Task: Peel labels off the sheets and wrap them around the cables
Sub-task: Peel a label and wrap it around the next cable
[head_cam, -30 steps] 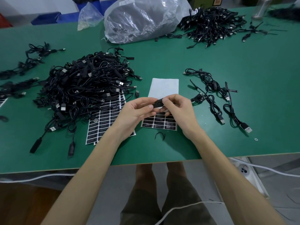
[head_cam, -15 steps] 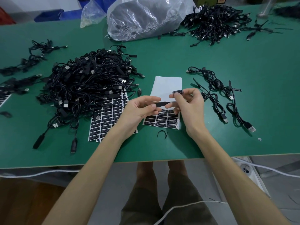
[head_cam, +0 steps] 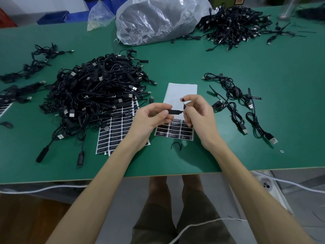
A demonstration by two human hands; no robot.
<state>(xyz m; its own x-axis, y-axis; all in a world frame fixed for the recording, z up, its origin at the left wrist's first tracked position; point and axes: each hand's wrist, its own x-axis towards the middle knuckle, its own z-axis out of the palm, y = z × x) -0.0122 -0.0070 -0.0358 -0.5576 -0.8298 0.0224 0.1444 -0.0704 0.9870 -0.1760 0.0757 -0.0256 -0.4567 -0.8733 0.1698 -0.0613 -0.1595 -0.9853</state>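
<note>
Since half a second ago the right hand [head_cam: 198, 114] has drawn the peeled label [head_cam: 182, 99] in towards the left, and the label now shows only as a small dark scrap at the tips of index finger and thumb, just above the cable [head_cam: 175, 111]. The left hand [head_cam: 153, 119] pinches the cable's stiff black moulded section between thumb and fingers and holds it level over the label sheet [head_cam: 174, 133]. The right hand's lower fingers curl against the cable's end; we cannot tell whether they grip it. We judge the peel done and the wrap about to begin, so the sticky face must meet the cable squarely.

The sheet is glossy white backing, bare at its far end, with rows of small black rectangular labels left at the near end. Fuller sheets [head_cam: 114, 136] lie partly under the big tangled heap of cables [head_cam: 98, 90], thin black rubbery cords with metal plugs. A few cables [head_cam: 233, 101] lie to the right on the matte green counter [head_cam: 255, 64], one bearing a flat flag-like tag. A crinkled clear plastic bag [head_cam: 158, 20] sits beyond.
</note>
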